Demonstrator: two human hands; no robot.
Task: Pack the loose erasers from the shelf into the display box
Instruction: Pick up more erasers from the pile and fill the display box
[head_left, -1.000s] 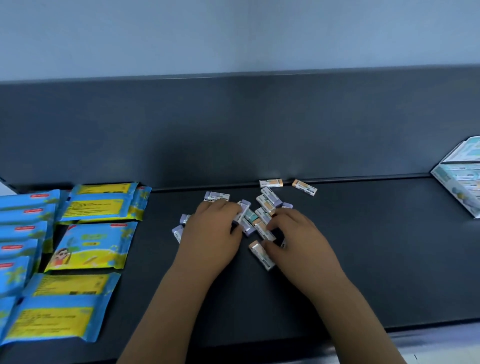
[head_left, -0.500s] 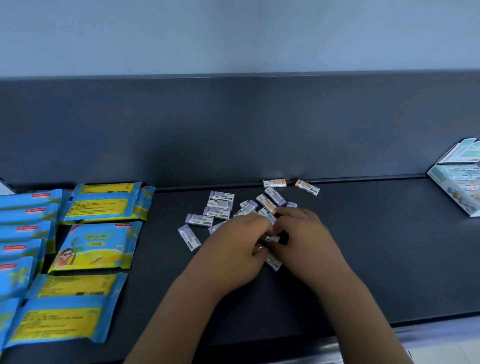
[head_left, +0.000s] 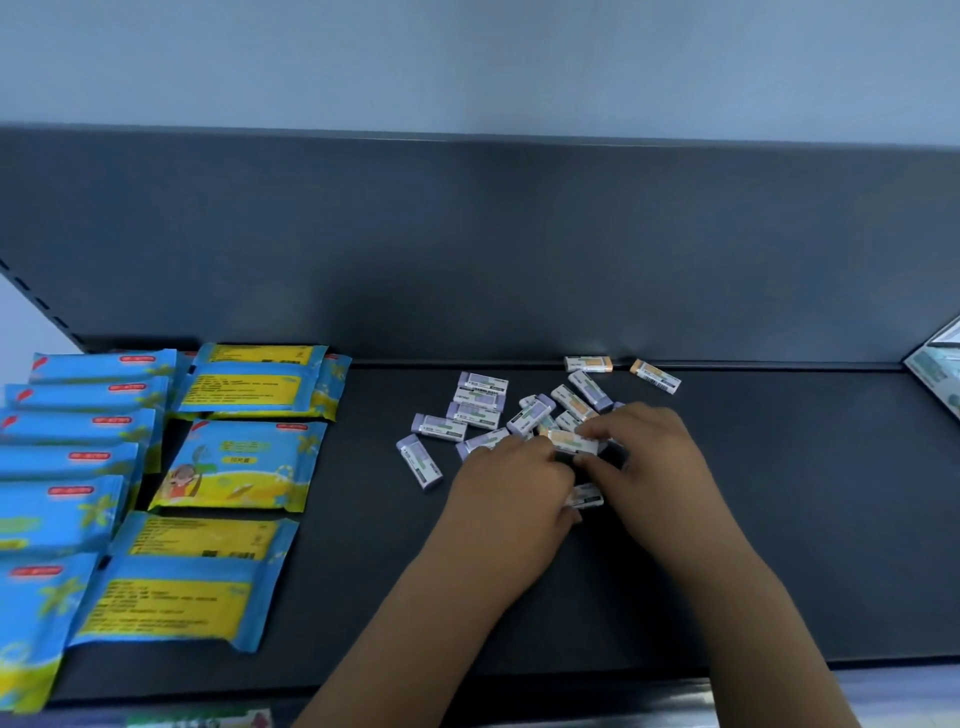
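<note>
Where the hands meet: at the near edge of the eraser pile, mid-shelf, the left hand (head_left: 511, 483) and right hand (head_left: 649, 457) come together fingertip to fingertip.
Left hand: fingers curled, tips pinching the left end of the held eraser (head_left: 574, 441).
Right hand: fingers curled, thumb and forefinger pinching the right end of that same piece.
Held eraser: white paper sleeve with a pale orange tint, roughly level between the two hands, just in front of the pile.
Lower eraser (head_left: 586, 496): shows in the gap beneath the hands; whether it is gripped or lies on the shelf I cannot tell.
Loose erasers (head_left: 480, 400): scattered just behind and to the left of the hands, mostly lilac in white sleeves, several touching or overlapping.
Orange erasers (head_left: 588, 364): two lie apart from the pile, against the shelf's back edge.
Display box (head_left: 935, 371): on the shelf at the far right, well apart from the pile, only partly in view.
Packets (head_left: 239, 462): blue and yellow, in rows on the left part.
Shelf (head_left: 779, 519): dark grey, with a tall back panel.
</note>
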